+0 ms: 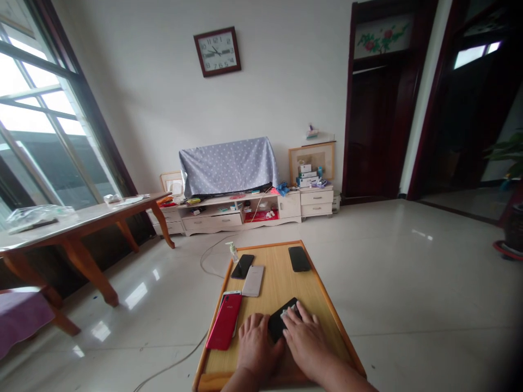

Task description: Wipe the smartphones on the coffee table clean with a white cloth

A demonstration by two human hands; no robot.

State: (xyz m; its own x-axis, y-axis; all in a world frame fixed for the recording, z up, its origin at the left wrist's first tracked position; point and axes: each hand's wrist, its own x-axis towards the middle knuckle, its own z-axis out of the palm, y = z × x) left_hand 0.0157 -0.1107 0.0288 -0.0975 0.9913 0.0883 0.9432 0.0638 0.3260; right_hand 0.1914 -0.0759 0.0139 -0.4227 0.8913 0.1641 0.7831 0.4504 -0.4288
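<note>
A tiled living room spreads ahead, with a tall window point(41, 109) at upper left, a square wall clock point(217, 51) at top centre, and a low cream cabinet point(212, 221) beneath a dotted blue cloth point(229, 166) at centre. A long wooden table point(81, 226) runs along the left, while a low pine board point(318, 296) sits on the floor at lower centre. Phones lie flat across it, apparently spaced for easy reach: a red phone point(224, 321), a pale phone point(253, 280), and two black phones point(242, 266) point(299, 258) further up, with a pump bottle point(232, 251) just past its far edge. At bottom centre, a third black phone point(278, 324) lies between the hands. The left hand point(257, 345) rests open and palm down beside it. The right hand point(304, 343) reaches in from the lower right, fingers draped over the phone and a pale scrap point(289, 312), though whether they pinch it is impossible to tell
</note>
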